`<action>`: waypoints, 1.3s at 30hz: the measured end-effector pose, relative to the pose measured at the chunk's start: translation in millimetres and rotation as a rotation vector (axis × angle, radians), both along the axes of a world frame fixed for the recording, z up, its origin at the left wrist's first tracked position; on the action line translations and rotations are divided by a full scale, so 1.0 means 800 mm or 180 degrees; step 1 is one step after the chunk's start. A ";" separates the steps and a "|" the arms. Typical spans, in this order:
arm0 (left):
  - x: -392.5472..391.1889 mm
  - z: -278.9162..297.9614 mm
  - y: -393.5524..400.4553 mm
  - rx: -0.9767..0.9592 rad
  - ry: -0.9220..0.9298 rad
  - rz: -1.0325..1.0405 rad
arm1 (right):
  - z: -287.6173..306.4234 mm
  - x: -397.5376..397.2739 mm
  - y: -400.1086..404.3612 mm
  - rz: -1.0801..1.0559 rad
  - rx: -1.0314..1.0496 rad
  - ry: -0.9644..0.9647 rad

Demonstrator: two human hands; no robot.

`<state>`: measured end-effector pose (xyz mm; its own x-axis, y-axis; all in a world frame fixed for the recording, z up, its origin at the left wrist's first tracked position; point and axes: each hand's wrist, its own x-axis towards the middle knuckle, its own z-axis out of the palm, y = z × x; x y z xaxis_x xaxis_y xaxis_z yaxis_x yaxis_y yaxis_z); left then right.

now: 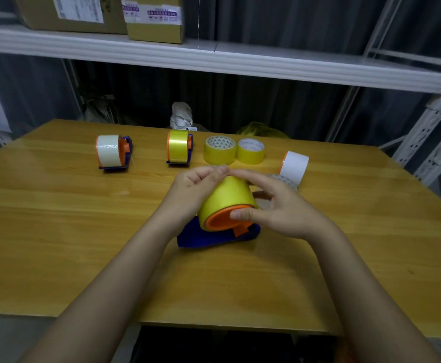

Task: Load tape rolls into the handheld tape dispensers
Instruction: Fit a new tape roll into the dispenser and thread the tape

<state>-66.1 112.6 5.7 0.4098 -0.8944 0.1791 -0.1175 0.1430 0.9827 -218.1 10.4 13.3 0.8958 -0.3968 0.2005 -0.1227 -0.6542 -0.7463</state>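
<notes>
Right hand [274,208] is gripping the yellow tape roll [227,197] on the blue dispenser [209,235]. Left hand [195,189] is pinching, probably the tape end. Slipping would let it restick.

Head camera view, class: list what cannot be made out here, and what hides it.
- Blue plastic dispenser under the yellow tape roll: cutter end hidden by left hand and right hand.
- Grey patterned roll: mostly behind right hand.
- Cardboard boxes: labels blurred, tops cut off by the frame edge.

Stockroom — metal shelving [240,61] (labelled cartons [154,19]) above a wooden table [57,218].
</notes>
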 end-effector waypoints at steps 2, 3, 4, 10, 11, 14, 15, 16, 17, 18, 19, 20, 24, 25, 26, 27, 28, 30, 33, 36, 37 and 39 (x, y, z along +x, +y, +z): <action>0.009 0.001 0.005 -0.0026 -0.0580 -0.0004 | 0.000 0.003 0.002 -0.0115 -0.0024 -0.0117; 0.014 0.001 0.008 -0.0091 -0.1058 0.0047 | -0.002 0.004 0.003 -0.0178 -0.0024 -0.0182; 0.019 0.001 0.012 -0.0187 -0.1492 0.0030 | -0.005 0.004 0.003 -0.0220 0.0023 -0.0252; 0.025 0.003 0.025 -0.0215 -0.2627 -0.0465 | -0.015 0.010 0.010 -0.0265 0.0266 -0.0582; 0.028 0.003 0.027 -0.0239 -0.2635 -0.0388 | -0.017 0.010 0.010 -0.0309 0.0311 -0.0647; 0.041 0.000 0.031 -0.0348 -0.2476 -0.0302 | -0.020 0.005 0.005 -0.0446 0.0476 -0.0830; 0.044 -0.003 0.032 -0.0356 -0.2390 -0.0320 | -0.020 0.003 0.003 -0.0482 0.0555 -0.0892; 0.045 -0.006 0.033 -0.0360 -0.2331 -0.0333 | -0.021 0.002 0.001 -0.0504 0.0626 -0.0933; 0.045 -0.008 0.033 -0.0373 -0.2314 -0.0336 | -0.020 0.000 0.000 -0.0504 0.0667 -0.0957; 0.044 -0.008 0.032 -0.0402 -0.2330 -0.0333 | -0.020 0.000 0.000 -0.0491 0.0668 -0.0969; 0.042 -0.007 0.031 -0.0436 -0.2350 -0.0328 | -0.020 0.001 0.001 -0.0470 0.0658 -0.0981; 0.040 -0.005 0.030 -0.0464 -0.2369 -0.0331 | -0.020 0.002 0.003 -0.0452 0.0654 -0.0997; 0.028 0.002 0.027 -0.0404 -0.2503 -0.0446 | -0.023 0.003 0.008 -0.0389 0.0595 -0.0964; 0.027 0.001 0.026 -0.0373 -0.2492 -0.0481 | -0.024 0.003 0.009 -0.0390 0.0553 -0.0958; 0.027 0.000 0.024 -0.0330 -0.2396 -0.0520 | -0.025 0.003 0.011 -0.0430 0.0533 -0.0965; 0.027 -0.001 0.024 -0.0244 -0.2178 -0.0565 | -0.025 0.003 0.013 -0.0513 0.0555 -0.0968; 0.028 -0.002 0.024 -0.0113 -0.1832 -0.0640 | -0.026 0.004 0.017 -0.0620 0.0555 -0.0933; 0.032 -0.006 0.025 0.0143 -0.1052 -0.0862 | -0.030 0.006 0.022 -0.0821 0.0194 -0.0700; 0.038 -0.016 0.023 0.0235 -0.0466 -0.1134 | -0.023 0.007 0.025 -0.0676 -0.0021 -0.0253; 0.040 -0.020 0.022 0.0135 -0.0232 -0.1185 | -0.007 0.014 0.025 -0.0328 0.0874 -0.0121; 0.040 -0.021 0.021 0.0112 -0.0201 -0.1189 | -0.003 0.018 0.025 -0.0296 0.1094 -0.0106; 0.042 -0.022 0.022 0.0053 -0.0200 -0.1193 | 0.000 0.025 0.021 -0.0276 0.1412 -0.0058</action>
